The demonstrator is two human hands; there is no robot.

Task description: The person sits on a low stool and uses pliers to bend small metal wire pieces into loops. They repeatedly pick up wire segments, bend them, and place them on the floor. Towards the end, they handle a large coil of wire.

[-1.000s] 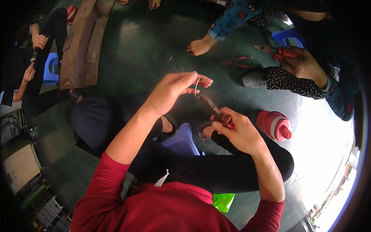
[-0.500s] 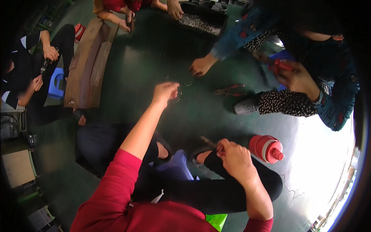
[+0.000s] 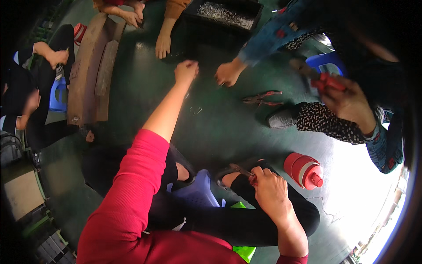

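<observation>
My left hand (image 3: pixel 187 72) is stretched out over the dark green floor, its fingers curled together. Whether a small piece is in them, I cannot make out. Small thin shiny metal pieces (image 3: pixel 196 110) lie on the floor nearer to me. Above my right knee, my right hand (image 3: pixel 270 189) is wrapped round the red handles of pliers (image 3: pixel 240 170), whose metal jaws point forward and left.
Red-handled pliers (image 3: pixel 263 98) lie beside a co-worker's shoe. That co-worker's hand (image 3: pixel 229 74) is close to my left hand; another's hand (image 3: pixel 163 45) reaches in ahead. A black tray (image 3: pixel 257 22) holds small metal pieces. A red jug (image 3: pixel 303 169), wooden boards (image 3: pixel 90 70) and blue stool (image 3: pixel 200 189) stand around.
My left hand has moved farther forward, away from the pieces on the floor. My right hand and pliers have shifted slightly. The co-worker's hand ahead has come from the tray down toward the floor.
</observation>
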